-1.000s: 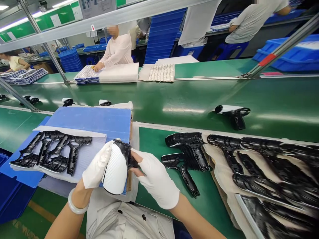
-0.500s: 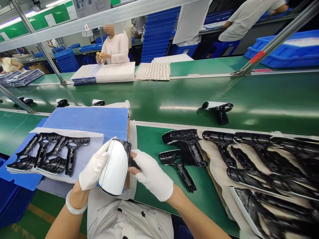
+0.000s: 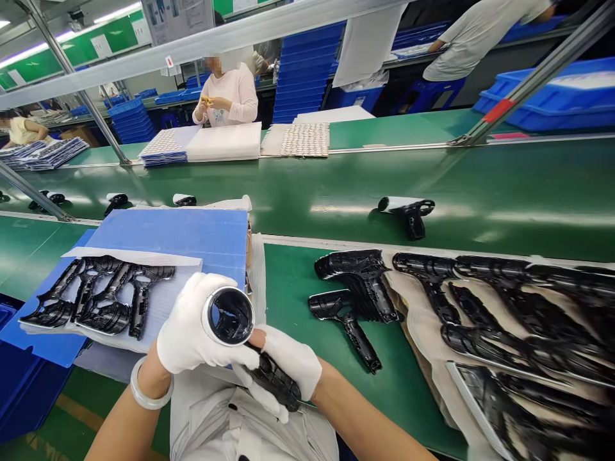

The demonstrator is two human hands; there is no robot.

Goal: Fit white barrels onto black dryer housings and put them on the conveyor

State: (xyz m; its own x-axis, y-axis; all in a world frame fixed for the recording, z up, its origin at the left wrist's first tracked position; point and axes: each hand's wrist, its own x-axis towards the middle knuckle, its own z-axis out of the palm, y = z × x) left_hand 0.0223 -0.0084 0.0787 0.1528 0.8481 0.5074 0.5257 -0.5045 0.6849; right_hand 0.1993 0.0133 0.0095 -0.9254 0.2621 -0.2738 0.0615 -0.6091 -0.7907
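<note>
Left hand [image 3: 192, 323] has its gloved fingers [image 3: 240, 358] wrapped round a white round shell [image 3: 228, 315], right hand [image 3: 293, 365] curled on a glossy black handle [image 3: 273, 381], both held up over the lap, so a slippy grip could drop or scratch either piece.

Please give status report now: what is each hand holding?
Left gloved hand: grips hair dryer, dark round end up. Right gloved hand: holds its black handle. Black plastic housings lie left, not touching.
</note>
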